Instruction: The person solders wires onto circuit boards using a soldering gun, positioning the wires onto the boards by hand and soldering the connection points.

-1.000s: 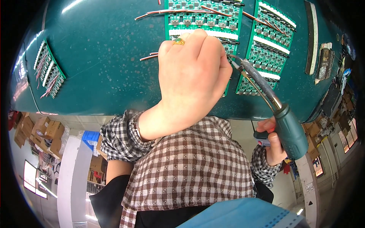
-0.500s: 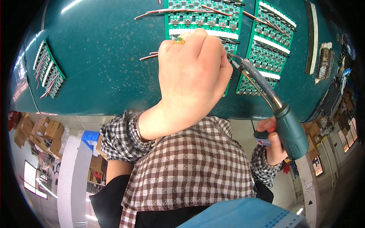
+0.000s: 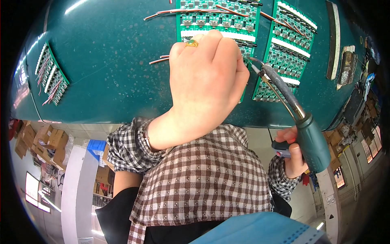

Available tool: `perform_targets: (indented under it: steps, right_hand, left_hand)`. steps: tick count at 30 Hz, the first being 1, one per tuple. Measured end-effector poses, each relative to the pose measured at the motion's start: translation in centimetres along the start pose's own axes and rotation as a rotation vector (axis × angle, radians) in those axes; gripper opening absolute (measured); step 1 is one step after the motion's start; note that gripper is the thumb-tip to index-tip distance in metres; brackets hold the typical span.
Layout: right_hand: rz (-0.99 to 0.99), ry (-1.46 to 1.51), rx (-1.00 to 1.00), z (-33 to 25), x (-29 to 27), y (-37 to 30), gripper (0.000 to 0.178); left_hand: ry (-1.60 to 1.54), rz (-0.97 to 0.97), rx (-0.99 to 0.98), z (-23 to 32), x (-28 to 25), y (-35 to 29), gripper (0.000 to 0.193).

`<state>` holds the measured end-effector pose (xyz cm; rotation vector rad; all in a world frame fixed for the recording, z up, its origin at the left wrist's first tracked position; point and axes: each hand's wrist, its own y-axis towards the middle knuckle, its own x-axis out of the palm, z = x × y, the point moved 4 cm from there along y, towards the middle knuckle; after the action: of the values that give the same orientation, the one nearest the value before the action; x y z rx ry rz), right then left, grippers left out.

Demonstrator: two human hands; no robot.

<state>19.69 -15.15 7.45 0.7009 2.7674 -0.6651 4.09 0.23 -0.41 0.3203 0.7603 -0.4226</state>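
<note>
My left hand [image 3: 207, 77], a ring on one finger, is closed over the lower part of a green circuit board panel [image 3: 195, 23]. Its fingertips are hidden beneath it, so what they pinch cannot be seen. My right hand [image 3: 295, 158] grips the dark green handle of a soldering iron [image 3: 315, 144] that has a thin feed tube along its shaft. The iron's tip points up and left, close beside the left hand's fingers at the panel's right side. Red and white wires [image 3: 195, 11] lie across the panel, and more wire ends stick out left of the hand.
A second board panel [image 3: 280, 61] lies to the right, and a smaller wired board [image 3: 53, 75] far left on the green table mat [image 3: 118, 73]. A dark and pale strip [image 3: 333, 40] and a worn block [image 3: 346, 67] are at the right. Cardboard boxes [image 3: 57, 138] stand below left.
The soldering iron has shifted slightly right, its tip drawing a little away from the left hand's fingers. My left hand has stayed nearly still.
</note>
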Motion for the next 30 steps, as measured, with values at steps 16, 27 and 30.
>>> perform_targets:
  steps: [16,27,30]
  right_hand:
    - [0.102,0.076,0.007,0.7,-0.7,0.1,0.041]
    - [0.071,0.993,0.019,7.1,-6.2,3.4,0.042]
    - [-0.006,1.178,-0.056,8.0,-7.6,5.0,0.041]
  left_hand:
    - [0.009,-0.005,-0.006,0.0,0.1,0.0,0.018]
    - [0.025,-0.051,0.001,0.7,-0.8,0.3,0.016]
    - [-0.027,-0.007,0.041,1.2,-3.1,0.6,0.016]
